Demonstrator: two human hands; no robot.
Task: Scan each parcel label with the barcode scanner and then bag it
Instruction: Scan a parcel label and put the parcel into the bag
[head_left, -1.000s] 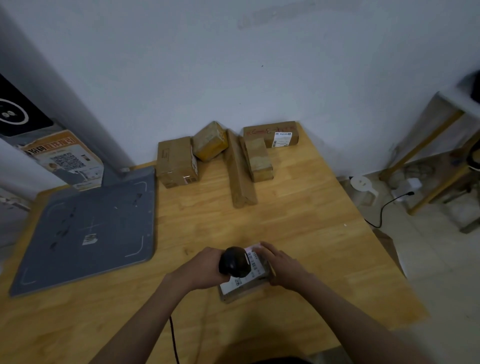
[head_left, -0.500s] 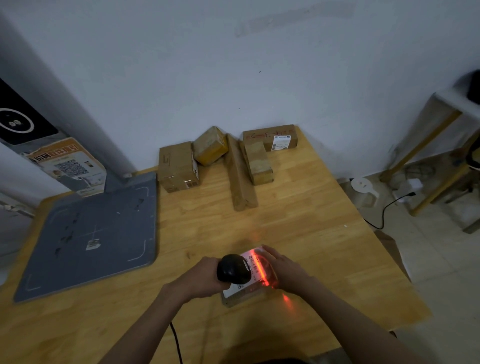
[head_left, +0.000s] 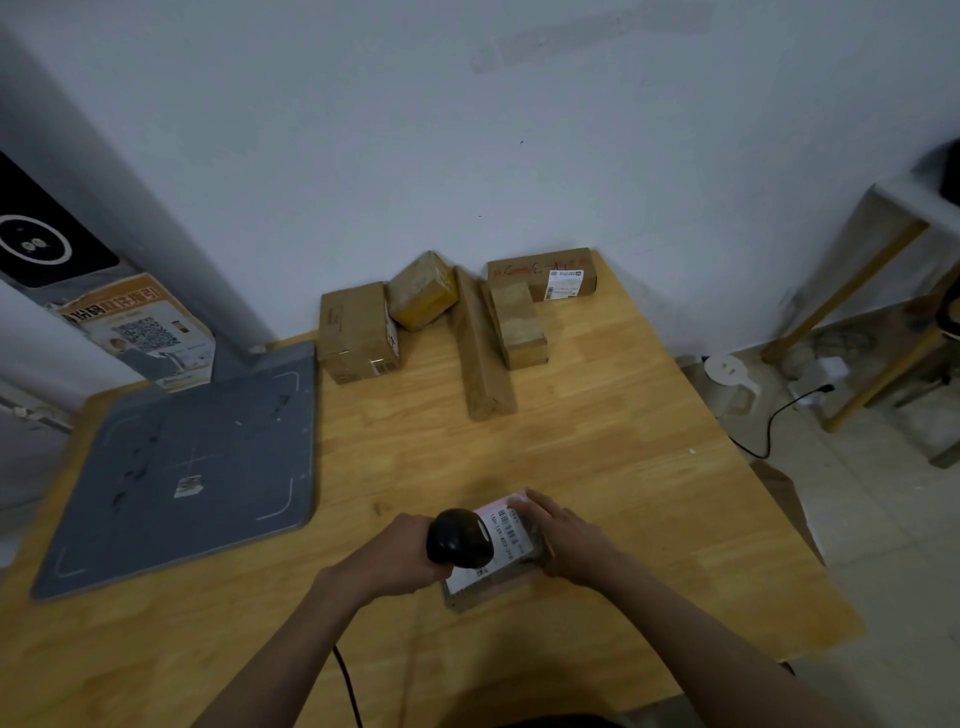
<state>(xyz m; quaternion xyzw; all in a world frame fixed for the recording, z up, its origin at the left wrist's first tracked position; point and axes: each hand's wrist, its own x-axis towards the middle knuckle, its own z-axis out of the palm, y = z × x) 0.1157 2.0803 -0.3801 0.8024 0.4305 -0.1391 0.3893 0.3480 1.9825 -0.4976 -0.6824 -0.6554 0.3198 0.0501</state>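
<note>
Aiming the scanner gripped in the left hand at the parcel label, right hand flat, fingers extended, steadying it.

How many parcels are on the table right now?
6. Five sit by the wall: a big box, a tilted box, a long parcel, a small box, a labelled box. One parcel lies under the hands. Others may be hidden.

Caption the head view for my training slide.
Left hand aims scanner at parcel label; right hand steadies it.
</note>
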